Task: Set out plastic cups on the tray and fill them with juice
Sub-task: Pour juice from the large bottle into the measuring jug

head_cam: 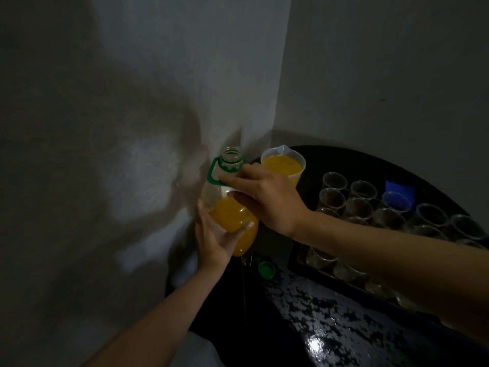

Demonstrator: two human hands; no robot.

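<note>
A clear juice bottle (230, 207) with a green handle and an uncapped neck is held upright in the air, about half full of orange juice. My left hand (214, 239) cups its lower body from the left. My right hand (267, 200) grips its shoulder just under the neck. A clear jug (283, 164) full of orange juice stands behind my right hand. Several empty clear plastic cups (357, 207) stand in rows on the dark tray (296, 256); my right forearm hides some of them.
The bottle's green cap (266, 269) lies on the dark speckled table by the tray's near corner. A blue object (399, 190) sits at the back among the cups. Grey walls meet in a corner close behind the bottle and jug.
</note>
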